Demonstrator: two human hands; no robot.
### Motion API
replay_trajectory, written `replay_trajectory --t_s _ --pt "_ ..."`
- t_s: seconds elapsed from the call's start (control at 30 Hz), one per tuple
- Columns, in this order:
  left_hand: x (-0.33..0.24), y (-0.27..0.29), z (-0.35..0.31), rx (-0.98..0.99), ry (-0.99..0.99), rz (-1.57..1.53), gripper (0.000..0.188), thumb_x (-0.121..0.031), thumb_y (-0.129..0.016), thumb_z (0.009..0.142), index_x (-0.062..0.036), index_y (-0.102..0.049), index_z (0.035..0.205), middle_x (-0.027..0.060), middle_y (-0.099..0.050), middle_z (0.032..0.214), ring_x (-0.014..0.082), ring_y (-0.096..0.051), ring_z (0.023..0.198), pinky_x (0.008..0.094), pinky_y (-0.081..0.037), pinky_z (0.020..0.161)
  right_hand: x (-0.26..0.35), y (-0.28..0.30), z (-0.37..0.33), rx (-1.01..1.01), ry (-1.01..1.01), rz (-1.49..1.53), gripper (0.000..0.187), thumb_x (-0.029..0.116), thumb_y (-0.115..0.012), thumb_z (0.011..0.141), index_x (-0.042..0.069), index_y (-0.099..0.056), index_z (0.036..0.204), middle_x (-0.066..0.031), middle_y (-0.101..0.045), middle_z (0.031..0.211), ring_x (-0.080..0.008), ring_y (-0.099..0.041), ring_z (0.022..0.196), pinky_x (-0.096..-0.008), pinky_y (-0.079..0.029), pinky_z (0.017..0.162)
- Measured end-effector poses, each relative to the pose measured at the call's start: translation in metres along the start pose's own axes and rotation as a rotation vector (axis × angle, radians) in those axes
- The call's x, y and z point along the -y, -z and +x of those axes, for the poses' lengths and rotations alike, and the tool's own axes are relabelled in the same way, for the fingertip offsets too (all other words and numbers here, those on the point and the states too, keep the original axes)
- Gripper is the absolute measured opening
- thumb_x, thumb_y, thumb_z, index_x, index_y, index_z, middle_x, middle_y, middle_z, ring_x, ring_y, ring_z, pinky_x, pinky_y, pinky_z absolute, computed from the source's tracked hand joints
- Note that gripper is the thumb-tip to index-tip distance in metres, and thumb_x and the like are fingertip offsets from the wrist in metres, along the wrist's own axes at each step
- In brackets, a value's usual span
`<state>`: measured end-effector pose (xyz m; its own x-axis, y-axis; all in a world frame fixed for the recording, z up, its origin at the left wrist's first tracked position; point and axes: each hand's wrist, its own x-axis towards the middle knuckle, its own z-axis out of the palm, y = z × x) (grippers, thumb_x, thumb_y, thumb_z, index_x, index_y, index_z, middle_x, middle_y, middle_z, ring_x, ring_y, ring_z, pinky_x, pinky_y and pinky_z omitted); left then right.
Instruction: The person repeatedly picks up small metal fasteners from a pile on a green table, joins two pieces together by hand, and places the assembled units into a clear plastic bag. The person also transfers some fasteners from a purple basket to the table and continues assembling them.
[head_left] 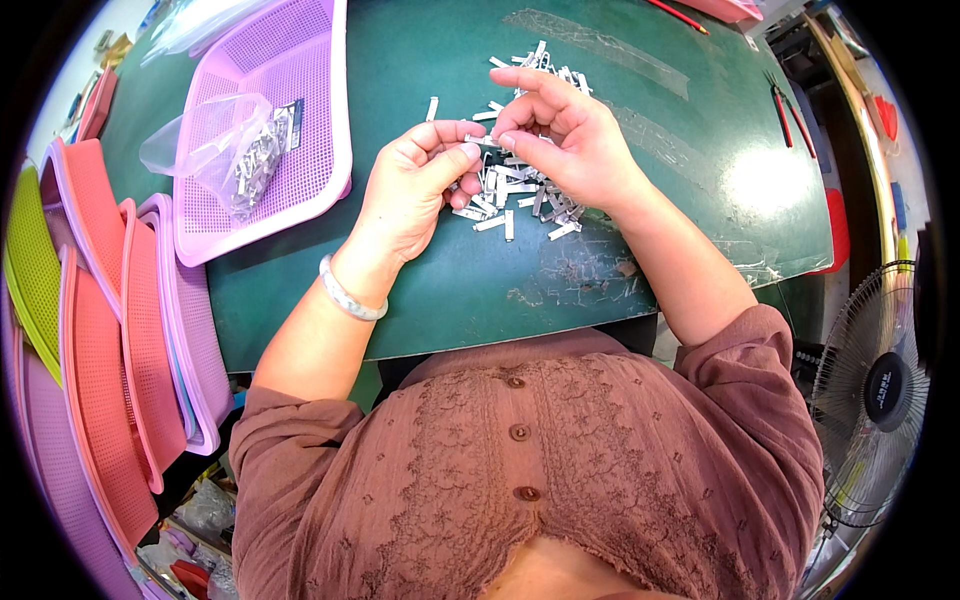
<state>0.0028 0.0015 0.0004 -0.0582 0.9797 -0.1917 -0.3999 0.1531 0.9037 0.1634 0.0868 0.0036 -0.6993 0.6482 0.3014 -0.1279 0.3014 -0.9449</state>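
Small metal piece (484, 141): pinched between the fingertips of both hands, just above the pile, near the middle of the table.
Left hand (415, 180): fingers curled in, thumb and forefinger grasping the left end of the piece; a pale bangle (347, 293) sits on the wrist.
Right hand (565, 135): fingers bent, tips closed on the right end of the same piece.
Pile of metal pieces (515, 190): flat silvery strips scattered on the green table (440, 270), under and beyond the hands.
Purple mesh tray (300, 130): far left, holding a clear plastic bag (215, 145) with more strips.
Stacked trays (110, 340): pink, purple and green, left edge.
Fan (872, 390): near right.
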Motion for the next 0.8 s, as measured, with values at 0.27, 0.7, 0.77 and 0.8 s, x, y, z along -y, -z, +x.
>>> replay_trajectory --t_s 0.27,0.7,0.77,0.8 --pt "0.0009 0.0000 0.0007 -0.030 0.009 -0.038 0.017 -0.005 -0.054 0.085 -0.0018 -0.058 0.101 0.0009 -0.053 0.070 0.0067 -0.047 0.057 0.0187 -0.036 0.049 0.0002 0.0006 -0.0010 0.011 0.095 -0.165 0.046 -0.005 -0.054 0.079 0.002 -0.042 0.123 -0.0028 -0.056 0.082 -0.0086 -0.053 0.079 -0.0225 -0.043 0.074" --pt "0.0019 0.0035 0.0016 -0.009 0.036 -0.099 0.017 -0.007 -0.058 0.083 -0.0004 -0.059 0.098 0.0029 -0.058 0.073 0.0074 -0.051 0.058 0.0180 -0.040 0.049 -0.0020 0.0004 -0.0002 0.002 -0.009 0.018 0.045 -0.004 -0.055 0.080 0.003 -0.042 0.123 -0.0027 -0.056 0.084 -0.0082 -0.053 0.080 -0.0220 -0.043 0.073" --pt "0.0001 0.0001 0.0006 -0.044 0.051 -0.082 0.016 -0.006 -0.054 0.084 0.0000 -0.059 0.098 0.0020 -0.056 0.071 0.0075 -0.049 0.057 0.0183 -0.038 0.048 -0.0026 0.0005 -0.0001 0.005 -0.016 0.029 0.046 -0.004 -0.055 0.080 0.003 -0.042 0.123 -0.0029 -0.056 0.085 -0.0084 -0.053 0.080 -0.0218 -0.043 0.073" --pt "0.0004 0.0011 0.0007 -0.033 0.048 -0.094 0.016 -0.007 -0.056 0.084 -0.0003 -0.059 0.098 0.0027 -0.057 0.072 0.0075 -0.050 0.058 0.0182 -0.039 0.049 -0.0022 0.0006 -0.0001 0.016 -0.020 0.036 0.046 -0.004 -0.055 0.080 0.003 -0.042 0.123 -0.0029 -0.056 0.085 -0.0083 -0.053 0.080 -0.0218 -0.043 0.073"
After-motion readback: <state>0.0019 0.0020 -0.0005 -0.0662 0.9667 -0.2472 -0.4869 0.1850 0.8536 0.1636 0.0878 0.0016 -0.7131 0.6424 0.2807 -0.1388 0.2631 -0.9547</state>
